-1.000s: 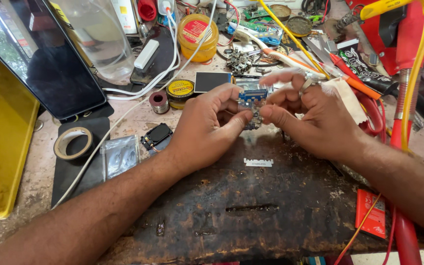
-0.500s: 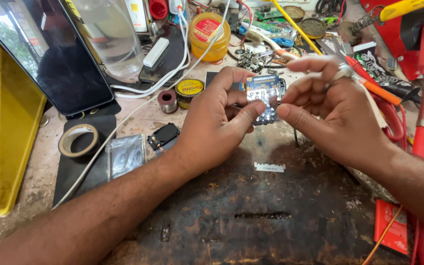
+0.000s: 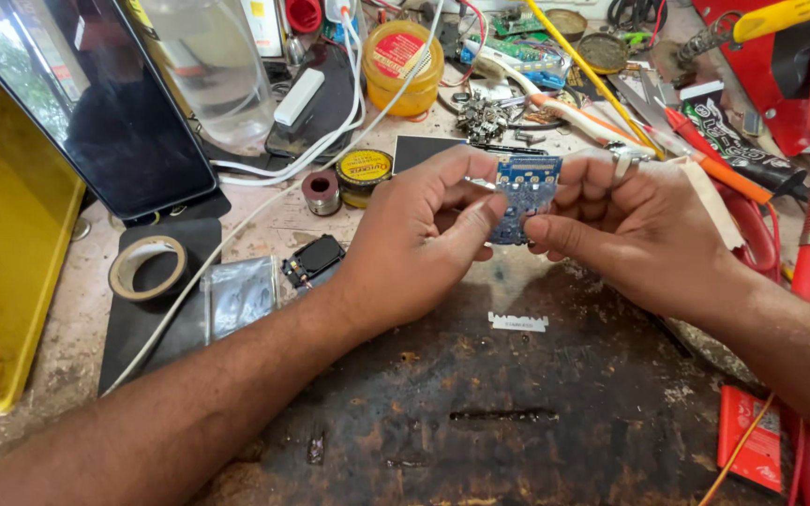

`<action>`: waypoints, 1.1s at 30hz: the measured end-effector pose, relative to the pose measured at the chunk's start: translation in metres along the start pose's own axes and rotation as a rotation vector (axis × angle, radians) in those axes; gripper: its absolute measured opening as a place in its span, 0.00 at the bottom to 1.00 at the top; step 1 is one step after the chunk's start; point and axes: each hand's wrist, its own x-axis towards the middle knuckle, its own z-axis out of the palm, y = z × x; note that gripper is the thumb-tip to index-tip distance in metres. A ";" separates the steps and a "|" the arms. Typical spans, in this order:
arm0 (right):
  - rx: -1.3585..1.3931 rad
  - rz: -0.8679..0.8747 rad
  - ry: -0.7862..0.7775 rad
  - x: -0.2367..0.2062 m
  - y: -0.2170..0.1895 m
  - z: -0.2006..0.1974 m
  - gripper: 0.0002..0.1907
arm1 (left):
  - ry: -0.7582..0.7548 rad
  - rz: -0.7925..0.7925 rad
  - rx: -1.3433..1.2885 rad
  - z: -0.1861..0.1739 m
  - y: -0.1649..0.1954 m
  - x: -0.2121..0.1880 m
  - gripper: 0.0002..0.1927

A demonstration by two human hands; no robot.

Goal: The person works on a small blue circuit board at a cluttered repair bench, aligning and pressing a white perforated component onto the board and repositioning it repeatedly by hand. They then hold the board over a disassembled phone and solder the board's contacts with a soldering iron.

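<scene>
Board: small blue circuit board [image 3: 525,195] pinched between both hands, held up off the dark scorched work mat [image 3: 480,412], roughly centre, toward twelve o'clock from the mat's middle
Left hand: left hand [image 3: 419,245] closed in a pinch, thumb tip pressing the board's lower left edge, fingers curled over its top left corner; forearm runs in from seven o'clock
Right hand: right hand [image 3: 644,234] also closed on the board, thumb under the lower right edge, fingers folded over the top, a ring on one finger; forearm comes in from four o'clock
Slip risk: grip sits only on the edges, so I judge a twist could flick the board out and down onto the mat
Blade risk: razor blade [image 3: 518,322] lies flat on the mat directly at six o'clock below the hands; a dropped wrist could land on it
Flex risk: both thumbs pushing from opposite ends could bend the thin board
Clutter: yellow flux tin [image 3: 366,171] and solder spool [image 3: 321,191] at ten o'clock of the board, tape roll [image 3: 147,268] farther out at nine; screwdrivers [image 3: 630,117] at two o'clock, close enough to snag
</scene>
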 end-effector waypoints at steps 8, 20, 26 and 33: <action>0.075 -0.041 0.001 -0.001 -0.003 -0.002 0.08 | 0.073 -0.002 0.002 0.002 0.002 -0.001 0.16; -0.546 -0.423 0.063 -0.016 -0.038 0.004 0.30 | 0.002 -0.111 -0.436 0.007 -0.002 -0.002 0.11; -0.546 -0.510 0.059 -0.017 -0.040 0.005 0.25 | 0.023 -0.061 -0.236 0.006 -0.004 0.000 0.10; 0.045 -0.173 0.013 -0.008 -0.029 -0.001 0.18 | 0.061 -0.081 -0.264 0.000 0.000 0.004 0.08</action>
